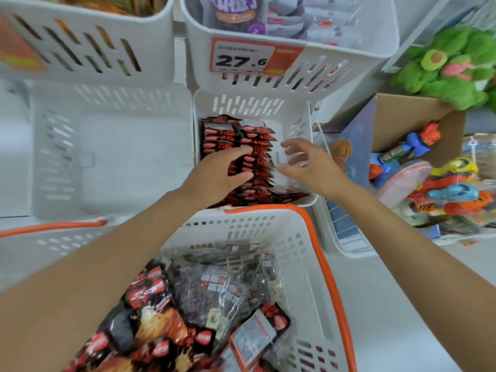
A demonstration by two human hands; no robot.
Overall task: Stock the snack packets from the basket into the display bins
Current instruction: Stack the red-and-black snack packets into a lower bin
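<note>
Row of snack packets (257, 146) stands on edge in the mid display bin (249, 104), at 12 o'clock from the basket (303, 251). More lie loose in the basket at 6 o'clock. L grip (220, 174) is clamped on a few pkts in the row, thumb one side, fingers the other. R grip (306, 163) is apart, fingers spread, holding nothing, over the bare gap at 3 o'clock of the row. Pkts look light, thin, soft foil, prob slippery, contents maybe crushable. Best taken as a small stack across the flat faces w/ a light squeeze, not by one corner. Row likely tips w/o side support.
</note>
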